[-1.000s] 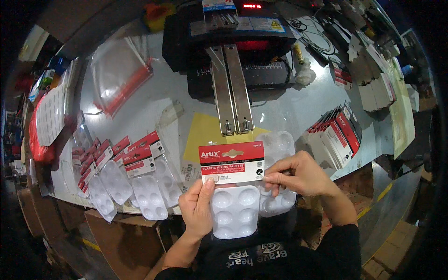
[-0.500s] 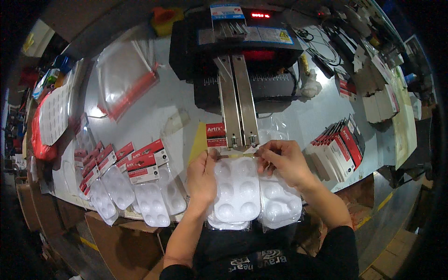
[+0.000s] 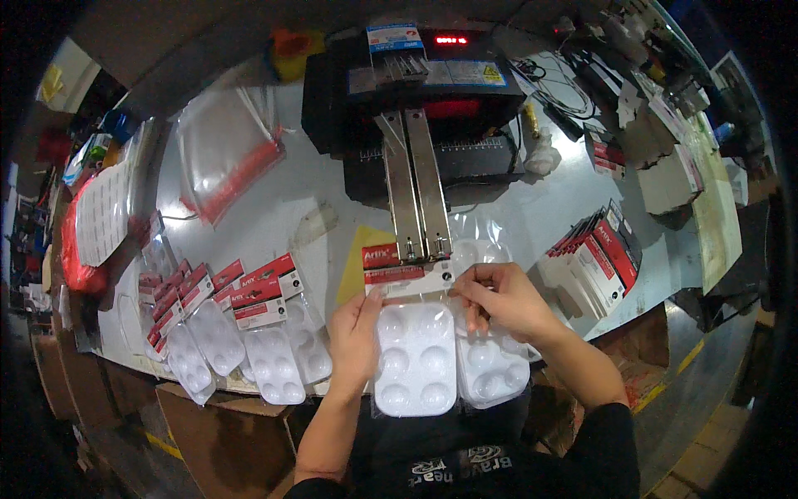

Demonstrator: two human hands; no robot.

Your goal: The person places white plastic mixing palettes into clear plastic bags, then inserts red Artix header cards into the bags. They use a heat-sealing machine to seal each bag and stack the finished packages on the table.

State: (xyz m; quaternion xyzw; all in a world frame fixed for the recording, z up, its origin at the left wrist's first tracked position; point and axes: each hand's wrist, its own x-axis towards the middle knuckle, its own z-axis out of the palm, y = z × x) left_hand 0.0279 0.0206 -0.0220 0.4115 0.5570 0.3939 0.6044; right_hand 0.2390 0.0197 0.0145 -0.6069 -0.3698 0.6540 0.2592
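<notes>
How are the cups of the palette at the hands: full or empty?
Empty: all six cups in the palette show only white plastic inside.

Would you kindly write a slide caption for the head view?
Left hand holding a white palette by its card, right hand at its right edge, near metal arms.

A white palette (image 3: 415, 359) with six round wells in two columns is encased in clear film (image 3: 428, 298) — its red-and-white header card (image 3: 407, 284) is set at the far end, partly covered by two metal rails (image 3: 429, 183)
</notes>
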